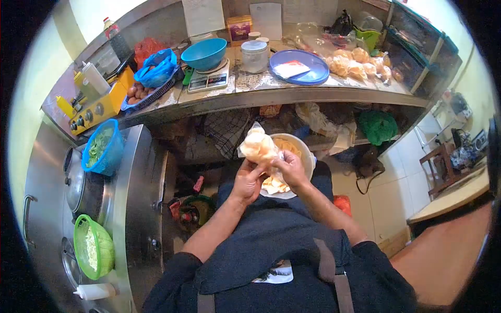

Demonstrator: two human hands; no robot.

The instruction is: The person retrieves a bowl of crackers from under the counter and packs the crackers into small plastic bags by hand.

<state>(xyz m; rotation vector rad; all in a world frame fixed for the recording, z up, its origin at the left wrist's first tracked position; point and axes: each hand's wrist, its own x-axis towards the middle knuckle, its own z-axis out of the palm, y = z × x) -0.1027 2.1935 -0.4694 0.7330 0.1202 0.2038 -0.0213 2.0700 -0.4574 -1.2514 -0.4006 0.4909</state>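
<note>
A clear plastic bag of pale crackers is held up in front of me, above my lap. My left hand is closed round the lower left part of the bag, thumb towards the middle. My right hand pinches the gathered plastic at the bag's right side. Under the hands, a white tub sits at my lap with more loose crackers in it. The hands and the bag hide part of the tub.
The counter ahead carries a kitchen scale, a teal bowl, a purple tray and several filled bags. Leftward, green and blue baskets of vegetables stand near a pot. A wooden stool is at right.
</note>
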